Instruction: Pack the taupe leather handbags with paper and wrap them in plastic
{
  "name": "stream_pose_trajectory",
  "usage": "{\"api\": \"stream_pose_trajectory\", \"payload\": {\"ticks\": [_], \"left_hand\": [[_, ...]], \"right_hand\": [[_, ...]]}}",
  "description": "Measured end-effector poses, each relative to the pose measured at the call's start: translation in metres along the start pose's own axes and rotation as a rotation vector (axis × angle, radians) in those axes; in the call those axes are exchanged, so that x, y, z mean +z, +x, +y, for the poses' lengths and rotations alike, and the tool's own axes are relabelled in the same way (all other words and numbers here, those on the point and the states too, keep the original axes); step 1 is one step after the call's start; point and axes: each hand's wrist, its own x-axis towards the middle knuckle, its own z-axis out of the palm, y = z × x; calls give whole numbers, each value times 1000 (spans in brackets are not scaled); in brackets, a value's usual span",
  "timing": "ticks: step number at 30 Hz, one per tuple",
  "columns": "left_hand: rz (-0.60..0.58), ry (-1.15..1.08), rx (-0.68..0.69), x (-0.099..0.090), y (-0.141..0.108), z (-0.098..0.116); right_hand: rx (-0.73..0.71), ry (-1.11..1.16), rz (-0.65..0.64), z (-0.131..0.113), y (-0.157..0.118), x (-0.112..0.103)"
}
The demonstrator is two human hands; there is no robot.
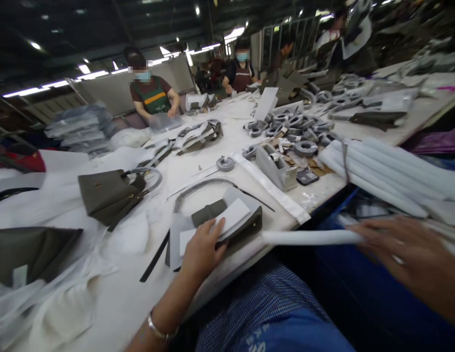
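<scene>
My left hand point(202, 247) lies over the near side of an olive-grey handbag point(245, 227), its fingers spread on the white sheets point(231, 220) on top. The bag lies flat near the table's front edge, with a grey-wrapped handle point(203, 182) arching behind it and a dark strap point(154, 258) at its left. At the right, my right hand point(403, 252), blurred, is closed around the end of a white foam tube point(311, 238). The tube reaches left, its far end by the bag's side.
Another olive bag point(102, 193) stands at the left. Wrapped grey coils point(304, 148), a tape dispenser point(275, 168) and a dark calculator-like device point(307, 177) lie beyond. More white foam tubes point(392, 171) are stacked at the right. Co-workers point(154, 95) stand across the table point(198, 168).
</scene>
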Motion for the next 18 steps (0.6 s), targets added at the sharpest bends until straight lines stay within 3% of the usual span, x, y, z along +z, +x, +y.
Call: {"api": "stream_pose_trajectory", "payload": {"ticks": [3,6,12,18], "left_hand": [[-187,-5,56,-28,18,-3],[-263,5,111,-43,29,-5],[-254,-73,84,-44,21,-2],[-134,-86,22,-17,2,2]], "right_hand": [[-228,81,-186,-81,41,47],[-322,150,-203,-125,67,91],[-289,263,51,-170,84,148],[-233,347,128,-186,84,169]]}}
